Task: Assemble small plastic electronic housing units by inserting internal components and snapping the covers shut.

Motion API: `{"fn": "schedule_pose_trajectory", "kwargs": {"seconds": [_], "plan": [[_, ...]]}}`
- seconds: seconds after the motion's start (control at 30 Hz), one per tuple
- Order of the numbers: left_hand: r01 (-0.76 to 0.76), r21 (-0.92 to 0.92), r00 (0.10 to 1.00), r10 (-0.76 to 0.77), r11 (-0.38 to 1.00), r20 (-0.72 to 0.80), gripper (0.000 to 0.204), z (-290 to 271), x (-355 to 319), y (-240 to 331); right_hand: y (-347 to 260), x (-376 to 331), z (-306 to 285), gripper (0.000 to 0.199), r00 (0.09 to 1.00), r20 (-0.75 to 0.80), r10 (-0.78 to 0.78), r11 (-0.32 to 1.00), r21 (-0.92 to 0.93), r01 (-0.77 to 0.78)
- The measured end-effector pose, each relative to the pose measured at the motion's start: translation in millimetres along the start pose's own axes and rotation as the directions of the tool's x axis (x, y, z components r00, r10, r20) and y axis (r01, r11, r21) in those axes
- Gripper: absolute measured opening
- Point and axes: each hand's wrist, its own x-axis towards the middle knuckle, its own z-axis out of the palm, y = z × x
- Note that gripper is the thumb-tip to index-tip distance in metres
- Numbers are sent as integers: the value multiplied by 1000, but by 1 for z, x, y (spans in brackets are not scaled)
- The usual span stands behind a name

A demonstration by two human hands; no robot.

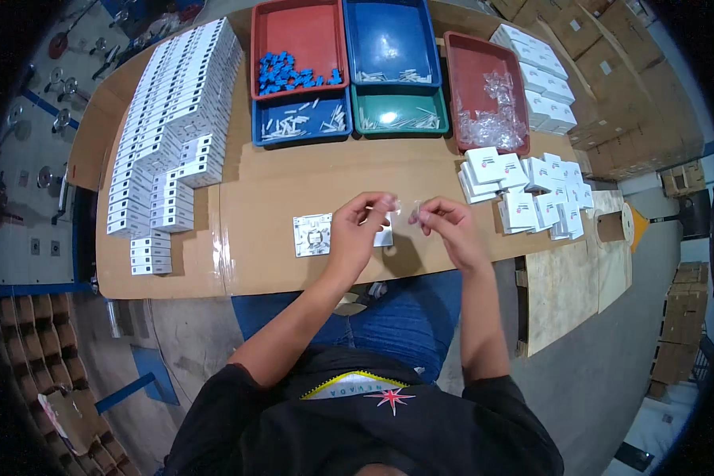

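Note:
Above the cardboard-topped table, my left hand (360,228) is closed in a pinch, thumb against fingers. Facing it a short gap away, my right hand (449,225) pinches with thumb and fingertips. A small clear plastic piece (405,211) shows faintly between the fingertips of both; its exact shape is hard to make out. Under my left fingers lies a white card or leaflet (385,232), partly hidden by the hand. Left of that hand, a square white printed leaflet (313,235) lies flat on the cardboard.
Tall rows of white boxes (174,111) stand at the left. At the back are a red tray (297,24) with blue parts, blue (388,36) and green (400,99) trays with white pieces, and a red tray (472,75) with clear plastic. Loose white boxes (531,190) lie right.

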Motion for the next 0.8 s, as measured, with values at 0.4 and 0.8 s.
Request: {"fn": "schedule_pose_trajectory", "kwargs": {"seconds": [0.4,0.8], "plan": [[129,-12,991,-129,992,18,23,-44,-32,-22,33,-34,54,5,994,-54,94,982,169,-83],[-443,558,789,601,702,-129,17,-60,-68,-17,52,-49,87,5,986,-63,157,954,268,-135]]}}
